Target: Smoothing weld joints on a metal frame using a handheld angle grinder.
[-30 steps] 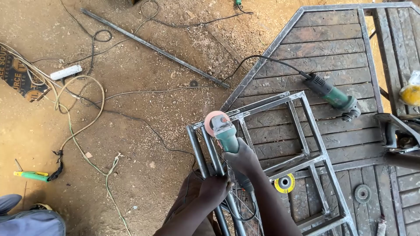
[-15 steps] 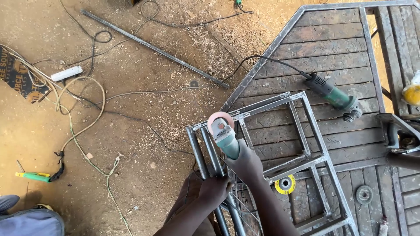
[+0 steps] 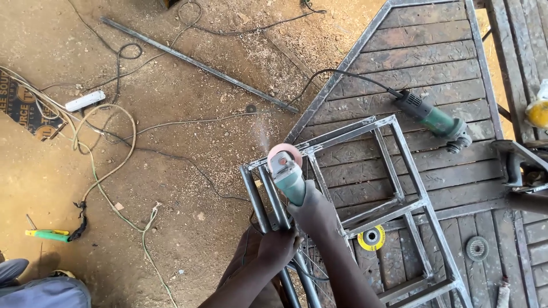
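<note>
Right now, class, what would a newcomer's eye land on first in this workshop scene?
Centre frame, the right hand holds a green angle grinder whose pink disc throws faint sparks off the corner of a welded metal frame. The left hand steadies the frame's bars. A second grinder lies idle on the wooden platform.

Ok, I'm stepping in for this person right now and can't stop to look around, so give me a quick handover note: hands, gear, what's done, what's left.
Right hand: gripping the green angle grinder, disc on the top corner of the metal frame, a thin spray of sparks rising from it.
Left hand: clamped on the frame's near tubes, steadying it.
Frame lies on the wooden platform, its near end overhanging the dirt.
Second grinder lies unused on the platform; spare yellow disc and dark disc lie by the frame.
Done: cannot tell how many joints are ground.
Left: the corner under the disc is in progress.
</note>
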